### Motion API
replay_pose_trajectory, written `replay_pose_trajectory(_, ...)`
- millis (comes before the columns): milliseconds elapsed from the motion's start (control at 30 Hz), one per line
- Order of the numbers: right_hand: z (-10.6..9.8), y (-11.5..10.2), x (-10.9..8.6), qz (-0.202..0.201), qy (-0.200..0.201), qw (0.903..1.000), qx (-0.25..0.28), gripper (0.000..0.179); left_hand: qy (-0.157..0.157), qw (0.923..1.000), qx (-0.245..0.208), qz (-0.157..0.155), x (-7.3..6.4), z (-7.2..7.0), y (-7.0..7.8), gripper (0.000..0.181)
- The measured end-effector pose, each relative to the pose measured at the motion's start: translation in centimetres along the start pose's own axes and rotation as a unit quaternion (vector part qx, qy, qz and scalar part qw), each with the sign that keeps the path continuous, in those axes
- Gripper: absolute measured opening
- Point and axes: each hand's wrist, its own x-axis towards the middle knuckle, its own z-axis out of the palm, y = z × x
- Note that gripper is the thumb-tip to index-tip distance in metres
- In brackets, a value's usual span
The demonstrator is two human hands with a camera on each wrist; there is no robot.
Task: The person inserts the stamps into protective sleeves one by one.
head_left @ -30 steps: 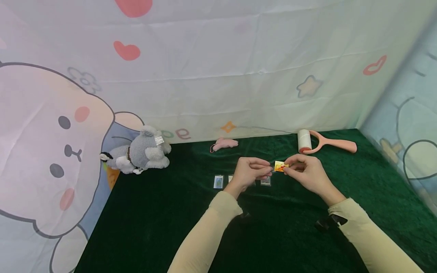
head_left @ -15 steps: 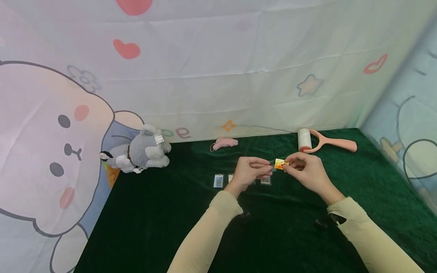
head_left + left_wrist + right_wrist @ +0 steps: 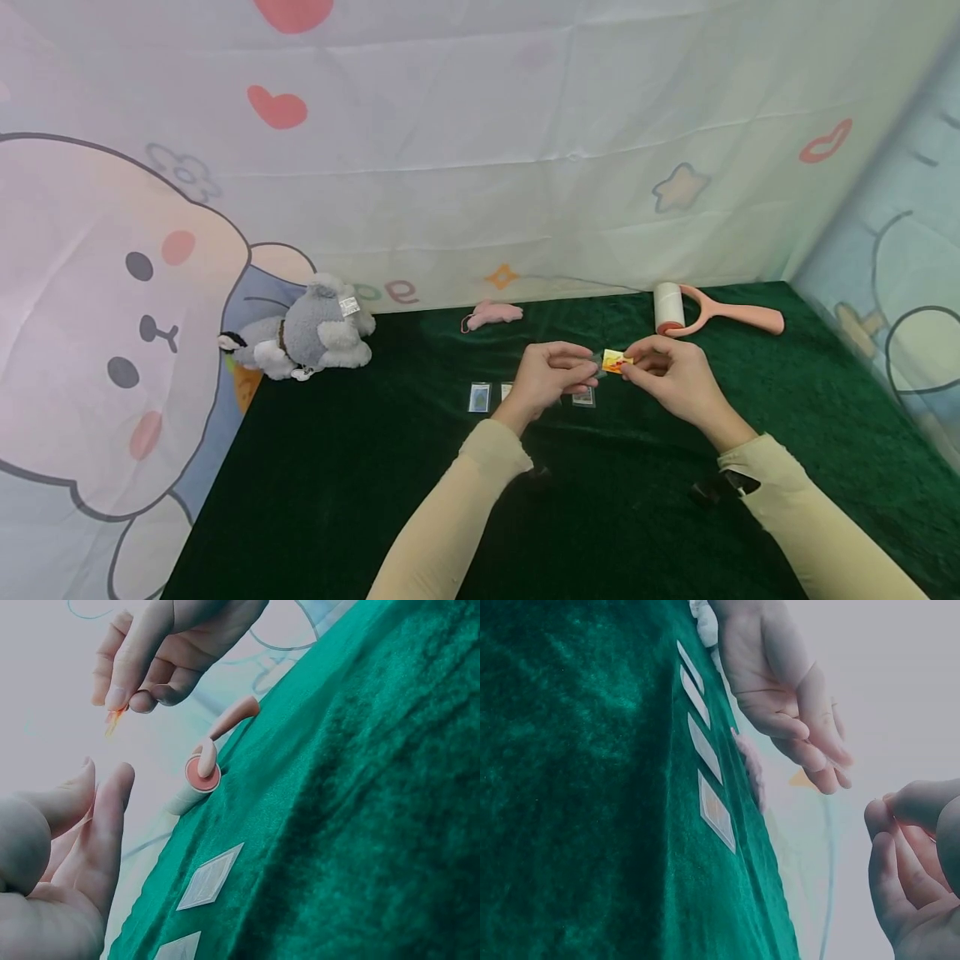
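Note:
Between my right hand's [image 3: 671, 375] thumb and index finger, a small yellow stamp [image 3: 613, 361] with a red and orange picture is pinched by its right edge, raised over the green cloth. Facing it, my left hand [image 3: 551, 377] pinches a small clear plastic sleeve [image 3: 598, 365] between thumb and fingers; the stamp is right at the sleeve's edge in the head view. In the left wrist view the stamp [image 3: 114, 721] appears nearly edge-on below the right fingertips. Below the hands lie several sleeved stamps [image 3: 480, 397] in a row, partly hidden by my left hand.
A pink lint roller [image 3: 742, 317] with a white roll lies at the back right. A small pink plush toy [image 3: 495, 314] rests near the back edge, and a grey plush toy [image 3: 311, 333] lies at the back left. Printed curtains [image 3: 465, 150] stand behind the green cloth [image 3: 360, 467].
The yellow stamp has risen slightly and tilted a little. More of the clear sleeve shows at my left fingertips. Both hands have otherwise barely moved.

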Motion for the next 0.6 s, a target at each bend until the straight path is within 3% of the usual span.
replay_pose_trajectory(333,-0.03,0.09,-0.04,0.008,0.002,1.0,-0.004,0.012,-0.017,0.9997,0.019,-0.001,0.04,0.14,0.24,0.026)
replay_pose_trajectory(600,0.0,0.15,-0.09,0.012,-0.002,0.9999,-0.004,0.012,-0.013,0.9987,0.049,0.006,-0.05,0.2,0.36,0.02)
